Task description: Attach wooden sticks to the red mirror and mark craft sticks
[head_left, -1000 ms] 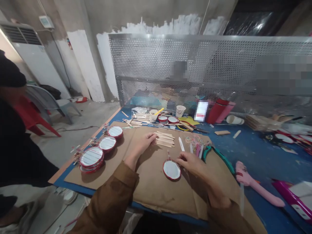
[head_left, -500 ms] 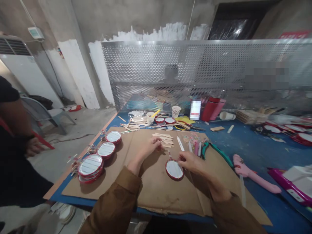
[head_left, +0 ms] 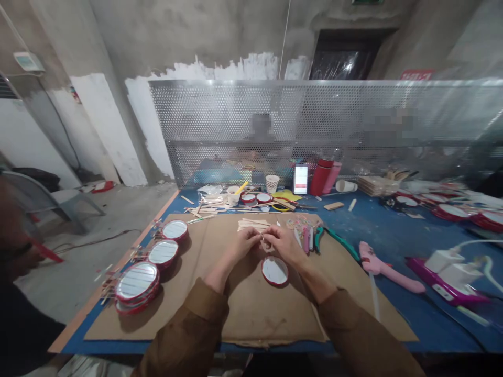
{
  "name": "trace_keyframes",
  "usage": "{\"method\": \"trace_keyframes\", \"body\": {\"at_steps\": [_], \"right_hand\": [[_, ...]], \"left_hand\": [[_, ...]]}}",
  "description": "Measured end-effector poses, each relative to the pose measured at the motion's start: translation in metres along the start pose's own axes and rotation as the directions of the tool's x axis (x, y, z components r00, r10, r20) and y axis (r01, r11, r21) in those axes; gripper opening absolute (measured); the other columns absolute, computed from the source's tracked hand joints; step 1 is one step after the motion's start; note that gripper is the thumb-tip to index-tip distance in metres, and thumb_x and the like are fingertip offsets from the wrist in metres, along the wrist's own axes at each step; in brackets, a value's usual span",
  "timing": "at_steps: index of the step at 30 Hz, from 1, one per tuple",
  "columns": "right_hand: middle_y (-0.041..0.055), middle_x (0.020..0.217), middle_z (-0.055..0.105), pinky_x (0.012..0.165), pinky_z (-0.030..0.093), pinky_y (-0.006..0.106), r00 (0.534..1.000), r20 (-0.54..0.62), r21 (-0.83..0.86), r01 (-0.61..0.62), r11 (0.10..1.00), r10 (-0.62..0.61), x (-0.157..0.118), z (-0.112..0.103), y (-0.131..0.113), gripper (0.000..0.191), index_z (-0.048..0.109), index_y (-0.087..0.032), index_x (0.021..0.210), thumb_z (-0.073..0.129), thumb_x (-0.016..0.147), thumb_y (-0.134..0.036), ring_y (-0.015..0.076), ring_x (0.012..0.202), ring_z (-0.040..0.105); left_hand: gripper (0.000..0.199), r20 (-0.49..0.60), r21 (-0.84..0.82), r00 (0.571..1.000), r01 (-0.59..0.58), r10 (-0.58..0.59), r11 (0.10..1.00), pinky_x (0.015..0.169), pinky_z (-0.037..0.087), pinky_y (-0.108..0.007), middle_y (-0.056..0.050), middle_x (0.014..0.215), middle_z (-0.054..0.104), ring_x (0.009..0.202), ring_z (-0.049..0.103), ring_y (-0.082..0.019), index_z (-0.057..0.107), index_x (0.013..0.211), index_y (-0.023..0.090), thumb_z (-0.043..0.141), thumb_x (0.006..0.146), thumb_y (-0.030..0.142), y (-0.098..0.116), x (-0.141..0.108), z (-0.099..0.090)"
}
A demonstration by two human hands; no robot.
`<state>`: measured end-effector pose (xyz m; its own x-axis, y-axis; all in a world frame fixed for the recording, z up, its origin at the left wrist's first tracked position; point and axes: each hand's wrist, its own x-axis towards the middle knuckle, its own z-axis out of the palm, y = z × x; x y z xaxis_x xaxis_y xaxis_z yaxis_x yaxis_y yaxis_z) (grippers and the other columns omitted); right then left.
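Note:
My left hand [head_left: 248, 242] and my right hand [head_left: 283, 242] meet over the cardboard with fingertips pinched together. Whatever small thing lies between them is too small and covered to name. Just below them lies a small round drum-like piece [head_left: 275, 271] with a white face and red rim; its upper end is partly hidden by my hands. Behind my fingers is a row of flat wooden craft sticks [head_left: 253, 224]. A white marker-like stick [head_left: 279, 224] shows only its tip past my right hand.
Similar red-rimmed pieces [head_left: 137, 281] are stacked along the cardboard's left side. At right lie green-handled pliers [head_left: 341, 243], a pink glue gun [head_left: 389, 272] and a purple power strip [head_left: 444, 288]. Cups, a phone [head_left: 301, 179] and a red bottle [head_left: 321, 178] line the perforated screen [head_left: 236, 104]. A person stands at left.
My right hand has left the round piece and moved up and left to meet my left hand. The round piece stays on the cardboard. The camera view has shifted to the right.

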<state>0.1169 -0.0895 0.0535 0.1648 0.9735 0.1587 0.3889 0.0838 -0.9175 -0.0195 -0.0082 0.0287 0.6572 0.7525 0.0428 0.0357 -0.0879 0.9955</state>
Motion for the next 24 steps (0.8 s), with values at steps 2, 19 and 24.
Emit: {"method": "trace_keyframes", "body": {"at_steps": [2,19,24], "right_hand": [[-0.0010,0.063,0.063,0.055,0.042,0.024,0.999,-0.033,0.068,-0.028,0.997,0.031,0.004,0.000,0.004,0.023,0.062,-0.017,0.079,0.058,0.079,-0.039,0.0112,0.056,0.056],[-0.0031,0.063,0.064,0.047,0.041,0.020,0.986,-0.083,0.301,-0.116,0.947,0.147,-0.003,0.004,0.010,0.030,0.054,-0.020,0.085,0.066,0.071,-0.043,0.0087,0.050,0.057],[-0.0049,0.059,0.059,0.050,0.043,0.022,0.985,-0.106,0.223,-0.107,0.969,0.133,-0.007,0.002,0.001,0.026,0.052,-0.021,0.083,0.062,0.073,-0.042,0.0093,0.048,0.052]], "left_hand": [[0.025,0.001,0.000,1.000,0.029,-0.029,1.000,0.055,0.038,-0.023,0.003,0.060,0.056,0.052,0.049,-0.009,0.053,0.070,0.017,0.063,0.080,0.038,0.001,0.001,0.001],[0.016,0.057,0.182,0.998,-0.041,0.031,0.982,0.057,0.038,-0.025,0.002,0.058,0.056,0.055,0.050,-0.011,0.056,0.066,0.017,0.058,0.078,0.027,0.002,0.001,-0.004],[0.022,0.108,0.241,0.993,-0.075,0.050,0.968,0.056,0.036,-0.025,0.001,0.059,0.056,0.056,0.049,-0.012,0.056,0.064,0.017,0.057,0.079,0.033,0.006,-0.005,-0.010]]}}
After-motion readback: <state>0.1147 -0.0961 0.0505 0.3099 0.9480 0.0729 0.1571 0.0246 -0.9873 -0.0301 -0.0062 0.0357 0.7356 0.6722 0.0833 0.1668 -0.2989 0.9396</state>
